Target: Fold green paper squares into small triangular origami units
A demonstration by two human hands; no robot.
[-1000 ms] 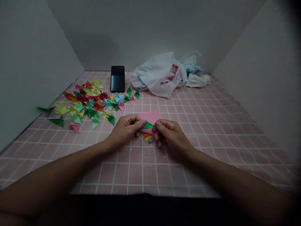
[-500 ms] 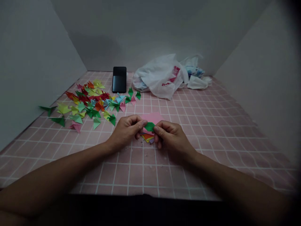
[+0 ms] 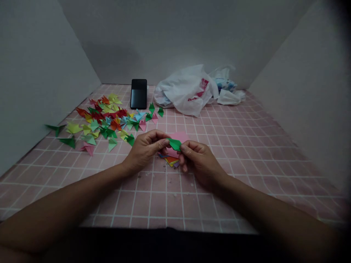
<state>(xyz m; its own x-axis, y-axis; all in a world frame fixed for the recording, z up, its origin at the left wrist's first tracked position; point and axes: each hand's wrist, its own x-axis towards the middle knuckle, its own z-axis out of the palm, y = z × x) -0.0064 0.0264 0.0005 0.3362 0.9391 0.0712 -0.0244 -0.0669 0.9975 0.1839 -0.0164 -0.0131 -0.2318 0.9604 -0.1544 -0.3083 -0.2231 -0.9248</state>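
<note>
A small folded green paper piece [image 3: 174, 144] is pinched between my left hand [image 3: 144, 149] and my right hand [image 3: 199, 160], just above the pink tiled table [image 3: 246, 146]. Both hands have their fingers closed on it. Under the hands lies a small stack of coloured paper squares [image 3: 171, 160] with a pink sheet [image 3: 179, 137] on top. A spread of folded paper pieces [image 3: 106, 118] in several colours lies to the left of my left hand.
A black phone [image 3: 138, 94] leans against the back wall. White plastic bags [image 3: 189, 91] lie at the back, right of the phone. Grey walls close the table in on the left, back and right.
The green paper has gone from a long thin shape to a shorter, more folded one between my fingers. Both hands stay in nearly the same place.
</note>
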